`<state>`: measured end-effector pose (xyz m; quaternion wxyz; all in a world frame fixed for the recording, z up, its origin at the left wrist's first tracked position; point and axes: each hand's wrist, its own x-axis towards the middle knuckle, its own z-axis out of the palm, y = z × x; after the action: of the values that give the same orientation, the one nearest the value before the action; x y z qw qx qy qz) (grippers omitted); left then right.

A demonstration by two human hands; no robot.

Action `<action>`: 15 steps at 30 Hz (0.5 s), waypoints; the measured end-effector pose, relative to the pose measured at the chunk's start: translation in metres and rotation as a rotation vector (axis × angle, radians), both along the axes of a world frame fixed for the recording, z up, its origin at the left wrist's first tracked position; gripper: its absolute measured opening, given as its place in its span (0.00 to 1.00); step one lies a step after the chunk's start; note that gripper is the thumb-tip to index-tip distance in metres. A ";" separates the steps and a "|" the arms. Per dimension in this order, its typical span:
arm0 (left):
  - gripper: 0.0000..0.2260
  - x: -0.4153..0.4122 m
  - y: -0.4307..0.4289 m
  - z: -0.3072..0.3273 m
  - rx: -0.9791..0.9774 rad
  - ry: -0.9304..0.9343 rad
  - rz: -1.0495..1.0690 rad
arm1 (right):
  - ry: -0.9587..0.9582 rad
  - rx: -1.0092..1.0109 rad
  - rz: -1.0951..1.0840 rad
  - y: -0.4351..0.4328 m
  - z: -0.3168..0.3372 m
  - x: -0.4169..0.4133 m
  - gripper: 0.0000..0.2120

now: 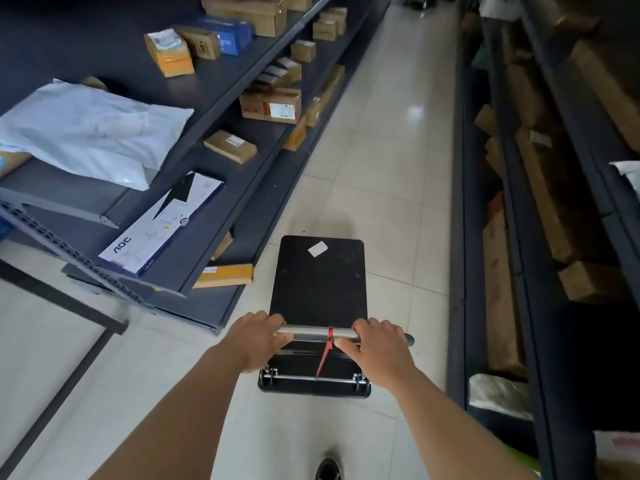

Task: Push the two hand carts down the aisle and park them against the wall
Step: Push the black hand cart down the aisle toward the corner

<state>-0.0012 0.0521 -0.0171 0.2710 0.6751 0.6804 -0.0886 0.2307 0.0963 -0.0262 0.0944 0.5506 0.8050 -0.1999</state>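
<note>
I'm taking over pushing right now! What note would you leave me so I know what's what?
Hands: the left hand grips the left end of the handle; the right hand grips it nearer the right end, just past a red tie.
Things: the black cart stands on the tiled floor between the left shelves and the right shelves, pointing down the aisle. Its deck carries only a white sticker.
Done: this cart is in the aisle, held in both hands.
Left: push it to the wall, which is not in view, and park it. Then fetch the second cart, which I cannot make out here.
</note>
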 end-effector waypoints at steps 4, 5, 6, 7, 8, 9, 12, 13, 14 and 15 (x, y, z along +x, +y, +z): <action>0.16 -0.007 0.051 -0.004 -0.003 -0.041 0.046 | -0.014 0.000 0.000 0.051 0.000 -0.006 0.23; 0.16 -0.009 0.064 -0.005 -0.004 -0.047 0.047 | -0.019 -0.003 -0.004 0.063 0.000 -0.008 0.23; 0.16 -0.012 0.077 -0.006 -0.008 -0.051 0.048 | -0.022 -0.004 -0.011 0.076 0.000 -0.010 0.23; 0.16 -0.014 0.091 -0.007 -0.011 -0.055 0.045 | -0.023 -0.004 -0.018 0.088 0.000 -0.011 0.23; 0.16 -0.017 0.105 -0.008 -0.015 -0.062 0.043 | -0.025 0.000 -0.024 0.100 0.000 -0.013 0.23; 0.16 -0.020 0.120 -0.009 -0.014 -0.064 0.032 | -0.027 0.002 -0.029 0.112 0.000 -0.014 0.23; 0.16 -0.025 0.163 -0.009 -0.019 -0.052 -0.005 | -0.040 0.002 -0.051 0.148 0.001 -0.018 0.23; 0.17 -0.026 0.179 -0.009 -0.019 -0.041 -0.018 | -0.041 -0.004 -0.065 0.161 0.002 -0.020 0.23; 0.17 -0.027 0.195 -0.009 -0.022 -0.029 -0.034 | -0.041 -0.013 -0.081 0.174 0.002 -0.021 0.23; 0.17 -0.029 0.211 -0.010 -0.032 -0.021 -0.048 | -0.042 -0.025 -0.098 0.187 0.003 -0.023 0.23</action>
<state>-0.0304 0.2634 -0.0270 0.2868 0.6876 0.6597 -0.0987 0.2079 0.2828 -0.0230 0.1083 0.5921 0.7724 -0.2027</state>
